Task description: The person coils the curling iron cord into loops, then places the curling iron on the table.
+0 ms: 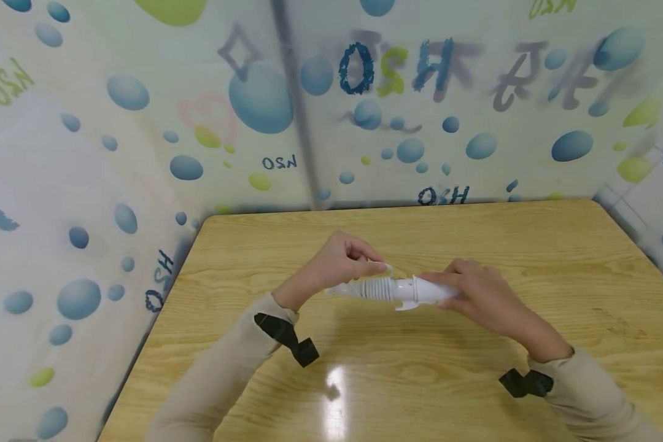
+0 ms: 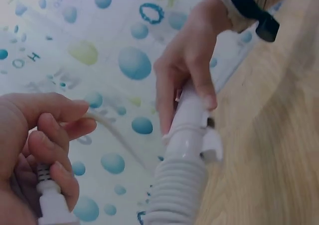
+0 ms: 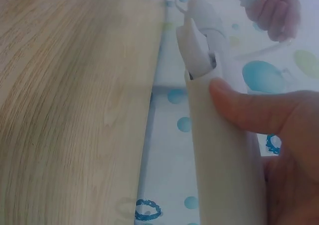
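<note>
A white wand-shaped curling iron (image 1: 434,292) is held level above the table. My right hand (image 1: 483,298) grips its smooth tapered barrel, the thumb along the side in the right wrist view. A small lever (image 2: 213,145) sticks out beside this barrel. Ring-like white coils (image 2: 175,190) circle the middle of the iron. With thumb and forefinger my left hand (image 1: 345,261) pinches the white power cord (image 2: 117,135), which runs across to the iron. Its other fingers curl round the plug (image 2: 54,207), whose prongs show in the right wrist view.
A wood-grain table (image 1: 243,380) lies beneath both hands. Behind and to the left rise walls covered with a bubble-patterned sheet (image 1: 160,129). Black straps hang from the left cuff (image 1: 287,337) and the right cuff (image 1: 525,383).
</note>
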Motion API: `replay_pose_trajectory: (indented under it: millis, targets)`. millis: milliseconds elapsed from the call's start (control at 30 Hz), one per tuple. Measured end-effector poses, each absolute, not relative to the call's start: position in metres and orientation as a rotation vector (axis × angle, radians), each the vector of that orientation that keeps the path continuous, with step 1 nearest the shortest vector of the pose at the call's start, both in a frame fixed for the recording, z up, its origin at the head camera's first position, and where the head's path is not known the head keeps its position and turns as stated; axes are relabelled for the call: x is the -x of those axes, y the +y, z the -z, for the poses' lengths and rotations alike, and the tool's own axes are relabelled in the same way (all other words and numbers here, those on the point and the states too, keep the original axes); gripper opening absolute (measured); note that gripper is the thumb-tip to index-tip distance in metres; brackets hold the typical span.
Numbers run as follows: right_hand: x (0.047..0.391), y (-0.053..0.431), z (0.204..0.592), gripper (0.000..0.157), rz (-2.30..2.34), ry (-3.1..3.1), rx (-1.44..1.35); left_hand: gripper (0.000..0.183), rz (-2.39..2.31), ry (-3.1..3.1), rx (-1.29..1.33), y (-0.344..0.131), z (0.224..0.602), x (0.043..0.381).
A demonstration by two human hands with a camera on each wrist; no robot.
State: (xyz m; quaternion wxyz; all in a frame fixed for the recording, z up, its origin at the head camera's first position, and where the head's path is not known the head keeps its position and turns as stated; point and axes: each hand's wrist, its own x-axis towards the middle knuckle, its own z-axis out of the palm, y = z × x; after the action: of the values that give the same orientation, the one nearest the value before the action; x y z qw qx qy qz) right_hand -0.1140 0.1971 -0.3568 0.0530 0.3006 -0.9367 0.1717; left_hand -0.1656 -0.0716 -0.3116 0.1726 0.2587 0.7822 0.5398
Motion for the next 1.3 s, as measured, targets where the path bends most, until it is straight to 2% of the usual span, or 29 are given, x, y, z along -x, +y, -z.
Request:
replay_pose_trajectory:
  millis: [333, 667, 1000, 1300]
  targets:
    - [0.117, 0.197, 0.360, 0.055, -0.548, -2.735, -0.686, 0.025, -1.721, 1.972, -0.731, -0.071, 0.324, 0.142]
    - [0.121, 0.198, 0.364, 0.055, -0.733, -2.714, -0.548, 0.037, -1.813, 1.828, -0.785, -0.077, 0.366, 0.132]
    - [0.113, 0.197, 0.354, 0.054, -0.977, -2.751, -0.557, 0.039, -1.802, 1.695, -0.805, -0.083, 0.409, 0.133]
    - [0.106, 0.196, 0.352, 0.053, -1.207, -2.757, -0.706, 0.031, -1.759, 1.723, -0.781, -0.081, 0.421, 0.140]
